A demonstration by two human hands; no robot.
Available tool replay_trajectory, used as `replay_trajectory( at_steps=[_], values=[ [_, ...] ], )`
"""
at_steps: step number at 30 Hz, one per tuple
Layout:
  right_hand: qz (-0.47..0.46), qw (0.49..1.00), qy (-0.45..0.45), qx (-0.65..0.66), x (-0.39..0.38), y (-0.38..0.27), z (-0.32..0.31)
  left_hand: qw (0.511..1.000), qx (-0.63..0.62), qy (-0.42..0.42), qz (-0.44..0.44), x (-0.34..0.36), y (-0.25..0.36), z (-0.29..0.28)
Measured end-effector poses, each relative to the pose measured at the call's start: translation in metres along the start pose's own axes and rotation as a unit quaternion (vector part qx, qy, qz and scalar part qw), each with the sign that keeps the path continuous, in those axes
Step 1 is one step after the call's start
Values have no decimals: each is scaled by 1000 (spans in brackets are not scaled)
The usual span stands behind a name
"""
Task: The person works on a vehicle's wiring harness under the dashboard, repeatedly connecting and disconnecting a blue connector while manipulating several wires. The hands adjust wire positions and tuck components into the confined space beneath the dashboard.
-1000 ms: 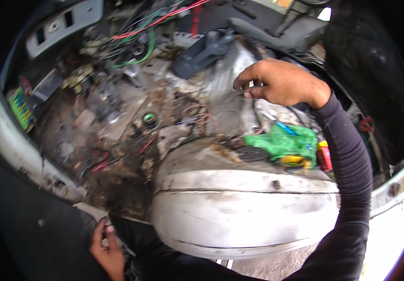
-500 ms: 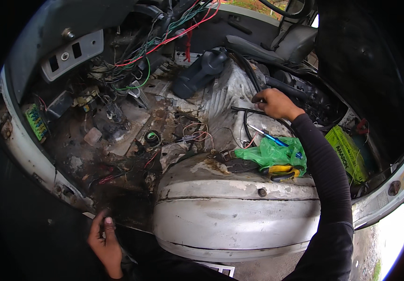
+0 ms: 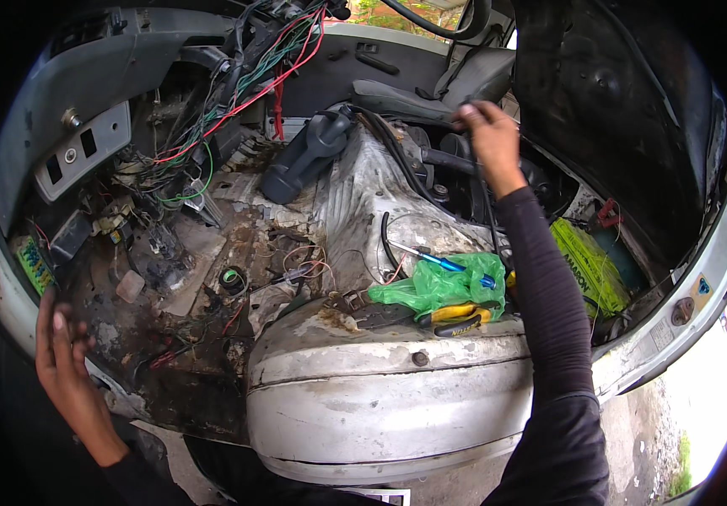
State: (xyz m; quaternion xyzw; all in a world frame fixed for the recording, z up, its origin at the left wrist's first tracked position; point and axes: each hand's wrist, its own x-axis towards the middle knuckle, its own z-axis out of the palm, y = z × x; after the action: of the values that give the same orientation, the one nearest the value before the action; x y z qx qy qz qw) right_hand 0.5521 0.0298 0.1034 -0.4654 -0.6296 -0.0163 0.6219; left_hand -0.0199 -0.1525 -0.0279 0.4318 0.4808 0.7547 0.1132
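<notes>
My right hand (image 3: 495,145) is raised over the opening beside the white ridged metal hump. Its fingers are closed on a thin black tube (image 3: 488,211), which hangs down along the wrist. My left hand (image 3: 64,358) is at the door sill on the left, fingers apart and holding nothing, just below the fuse box (image 3: 35,266). Below my right forearm, a blue pen-like tool (image 3: 441,261) with a thin metal tip lies across a crumpled green plastic bag (image 3: 444,287). Yellow-and-black pliers (image 3: 462,317) lie at the bag's near edge.
Loose red and green wires (image 3: 271,80) hang at the upper left. A dark plastic housing (image 3: 306,160) leans on the hump (image 3: 355,181). A tape roll (image 3: 231,280) sits on the dirty floor. A lime-green wrapped block (image 3: 587,270) stands at right, beyond the white rounded panel (image 3: 389,405).
The view has shifted right. My right hand has risen away from the hump, lifting the black tube. My left hand has moved left and forward along the sill, toward the fuse box.
</notes>
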Motion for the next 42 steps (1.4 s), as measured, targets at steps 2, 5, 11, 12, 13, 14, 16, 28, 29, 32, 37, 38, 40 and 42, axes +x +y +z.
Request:
replay_trajectory(
  at_steps=[2,5,11,12,13,14,16,28,29,32,37,38,40,42],
  values=[
    [5,993,87,80,14,-26,-38,1000,-8,-19,10,20,-1,11],
    [-71,979,162,98,21,-71,-79,997,-12,-68,46,46,-5,24],
    [-63,998,-12,21,-6,-135,-62,992,-13,-118,46,65,-4,39],
    [-69,995,-71,-22,-14,-143,-49,992,-17,-121,40,65,-2,41],
    [-81,985,-145,-39,-24,-149,-32,992,-18,-121,33,64,-1,43],
    [-132,964,-229,-43,-35,-155,-13,990,-22,-128,48,65,0,45],
    [-200,893,-401,-52,-57,-167,35,991,-14,-121,61,69,4,48],
    [-265,818,-490,-145,-139,-162,195,978,23,-184,95,115,6,58],
    [-247,832,-467,-171,-144,-156,193,981,21,-171,89,119,6,61],
    [-250,839,-451,-172,-147,-144,180,982,22,-163,95,126,5,68],
    [-287,796,-514,-142,-147,-133,181,987,40,-131,89,131,10,76],
    [-286,790,-522,-149,-149,-132,180,987,36,-127,88,132,11,78],
    [-282,778,-534,-173,-156,-131,180,988,43,-117,93,137,11,82],
    [-292,775,-530,-181,-160,-130,183,985,71,-114,104,145,12,88]
  ],
)
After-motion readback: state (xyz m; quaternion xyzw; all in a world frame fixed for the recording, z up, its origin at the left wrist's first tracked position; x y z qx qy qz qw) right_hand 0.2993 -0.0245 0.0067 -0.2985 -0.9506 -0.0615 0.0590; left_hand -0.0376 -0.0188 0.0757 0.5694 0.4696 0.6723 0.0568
